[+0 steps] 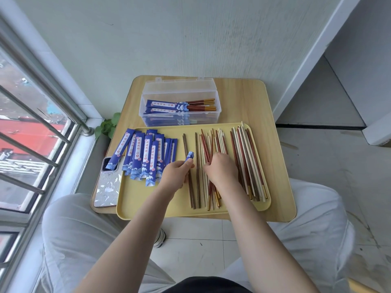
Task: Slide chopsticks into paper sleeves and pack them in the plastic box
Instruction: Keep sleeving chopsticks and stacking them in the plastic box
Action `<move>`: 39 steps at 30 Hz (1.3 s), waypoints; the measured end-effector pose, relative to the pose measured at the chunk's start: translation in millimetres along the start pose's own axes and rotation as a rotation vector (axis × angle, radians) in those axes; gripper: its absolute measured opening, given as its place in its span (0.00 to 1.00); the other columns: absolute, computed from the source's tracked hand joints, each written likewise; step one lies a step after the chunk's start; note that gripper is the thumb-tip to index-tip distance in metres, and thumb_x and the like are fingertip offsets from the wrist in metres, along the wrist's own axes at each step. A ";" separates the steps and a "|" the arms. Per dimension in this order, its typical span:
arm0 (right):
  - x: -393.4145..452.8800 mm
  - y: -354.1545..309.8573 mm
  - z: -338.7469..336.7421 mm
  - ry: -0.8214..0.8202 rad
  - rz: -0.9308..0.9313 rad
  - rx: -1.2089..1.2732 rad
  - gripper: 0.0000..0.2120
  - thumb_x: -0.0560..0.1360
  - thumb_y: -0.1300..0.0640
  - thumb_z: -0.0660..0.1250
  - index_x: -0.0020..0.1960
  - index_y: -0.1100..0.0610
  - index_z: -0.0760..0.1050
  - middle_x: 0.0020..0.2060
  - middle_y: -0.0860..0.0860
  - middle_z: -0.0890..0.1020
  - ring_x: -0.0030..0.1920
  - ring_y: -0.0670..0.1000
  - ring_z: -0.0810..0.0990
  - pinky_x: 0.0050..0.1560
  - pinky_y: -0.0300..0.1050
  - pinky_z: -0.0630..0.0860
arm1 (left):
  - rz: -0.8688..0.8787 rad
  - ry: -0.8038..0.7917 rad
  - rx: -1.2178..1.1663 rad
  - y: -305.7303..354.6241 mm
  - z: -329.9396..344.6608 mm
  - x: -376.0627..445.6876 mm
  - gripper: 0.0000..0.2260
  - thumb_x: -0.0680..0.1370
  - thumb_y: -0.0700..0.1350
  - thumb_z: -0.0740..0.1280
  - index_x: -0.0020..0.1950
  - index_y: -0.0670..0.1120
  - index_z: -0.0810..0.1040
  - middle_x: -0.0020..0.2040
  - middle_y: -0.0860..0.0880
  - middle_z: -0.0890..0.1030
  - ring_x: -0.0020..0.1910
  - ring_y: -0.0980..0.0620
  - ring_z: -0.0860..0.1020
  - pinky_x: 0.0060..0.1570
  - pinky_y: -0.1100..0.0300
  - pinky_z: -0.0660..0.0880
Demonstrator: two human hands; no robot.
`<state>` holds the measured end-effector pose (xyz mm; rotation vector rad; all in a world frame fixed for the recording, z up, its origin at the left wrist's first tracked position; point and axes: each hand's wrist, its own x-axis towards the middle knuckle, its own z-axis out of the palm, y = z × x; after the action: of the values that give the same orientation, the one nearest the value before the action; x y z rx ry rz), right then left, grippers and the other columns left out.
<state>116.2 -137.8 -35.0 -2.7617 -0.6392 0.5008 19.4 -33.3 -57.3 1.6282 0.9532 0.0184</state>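
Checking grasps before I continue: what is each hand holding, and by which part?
Left hand pinches a blue paper sleeve near one end. Right hand rests fingers on loose chopsticks mid-length; a firm grip cannot be told.

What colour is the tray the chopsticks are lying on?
Pale yellow tray, clearest in the head view.

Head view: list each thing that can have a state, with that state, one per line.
Plastic box: lid open, sleeved chopstick pairs inside.
Held sleeve: empty, gripped by the left hand.
Right hand: fingers curled on the loose chopsticks.
Spare sleeves: empty, fanned on the yellow tray.
Phone: face down, partly under a sleeve.
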 end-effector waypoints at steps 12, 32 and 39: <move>1.3 6.9 -35.9 0.004 -0.142 0.753 0.16 0.80 0.62 0.60 0.62 0.49 0.79 0.36 0.46 0.81 0.27 0.44 0.72 0.27 0.37 0.69 | -0.072 -0.275 -0.523 6.7 -14.0 -5.3 0.17 0.84 0.49 0.55 0.52 0.40 0.80 0.36 0.45 0.76 0.32 0.49 0.73 0.35 0.56 0.71; 2.4 -12.2 -56.7 0.162 -0.181 1.119 0.12 0.85 0.55 0.56 0.45 0.56 0.70 0.28 0.47 0.71 0.24 0.45 0.69 0.25 0.38 0.66 | -0.057 -0.349 -0.140 13.4 -12.2 -13.6 0.22 0.82 0.52 0.50 0.31 0.44 0.64 0.27 0.45 0.66 0.25 0.49 0.62 0.28 0.58 0.62; 3.8 -12.2 -42.6 0.116 -0.249 0.906 0.11 0.85 0.53 0.58 0.48 0.57 0.73 0.31 0.50 0.76 0.28 0.48 0.75 0.32 0.43 0.73 | -0.017 -0.351 -0.164 18.2 -11.0 -13.3 0.23 0.83 0.53 0.50 0.31 0.44 0.65 0.28 0.45 0.66 0.26 0.48 0.63 0.29 0.56 0.62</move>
<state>131.2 -132.8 6.5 -1.8172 -0.5351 0.4247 15.4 -31.6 -32.6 1.4139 0.6763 -0.1909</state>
